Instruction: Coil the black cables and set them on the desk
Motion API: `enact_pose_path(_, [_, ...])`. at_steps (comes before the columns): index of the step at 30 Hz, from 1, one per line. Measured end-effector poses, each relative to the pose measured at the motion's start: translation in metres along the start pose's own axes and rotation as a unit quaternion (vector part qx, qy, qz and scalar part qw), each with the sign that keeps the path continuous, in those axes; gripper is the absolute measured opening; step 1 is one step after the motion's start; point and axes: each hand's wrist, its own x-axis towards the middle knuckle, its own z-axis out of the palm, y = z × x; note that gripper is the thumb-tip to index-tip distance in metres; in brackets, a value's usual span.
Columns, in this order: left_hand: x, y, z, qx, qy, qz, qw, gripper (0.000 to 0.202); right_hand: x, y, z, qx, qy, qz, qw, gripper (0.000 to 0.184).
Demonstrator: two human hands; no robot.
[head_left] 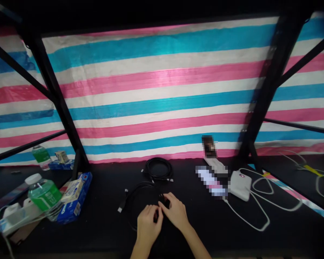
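Observation:
My left hand [148, 221] and my right hand [176, 211] meet low in the middle of the black tabletop, fingers curled and thumbs close together. Between them is a black cable [129, 194], dark against the dark table, so the part inside my fingers is hard to make out. Its free length curves out to the left, where pale metal plugs lie on the table. Just beyond my hands rests a second black cable [158, 177], wound into a round coil with small light-coloured plugs at its edge.
To the right are a phone [212, 181] with a blurred-out screen and a white power bank [240, 185] with white cords. A green-labelled bottle [44, 196], a blue box [75, 205] and a power strip [14, 217] stand left. Black shelf posts [52, 90] flank a striped sheet [162, 90].

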Motion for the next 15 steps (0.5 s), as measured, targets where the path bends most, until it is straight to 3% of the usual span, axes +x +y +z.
enact_pose_path(4, [-0.008,-0.015,-0.026,-0.079,0.122,-0.075,0.987,0.022,0.001,0.002,0.0,-0.004,-0.021,0.007,1.0,0.028])
enact_pose_path(8, [-0.018,-0.04,-0.055,-0.006,0.17,-0.066,0.983,0.013,0.003,0.011,0.001,0.023,-0.014,0.043,0.999,0.038])
enact_pose_path(12, [-0.007,-0.062,-0.072,0.033,0.189,-0.087,0.978,0.012,0.006,0.022,0.004,0.051,-0.006,0.074,0.996,0.043])
enact_pose_path(15, [0.008,-0.071,-0.07,0.011,0.15,-0.097,0.984,0.01,0.006,0.026,0.008,0.061,-0.007,0.075,0.995,0.043])
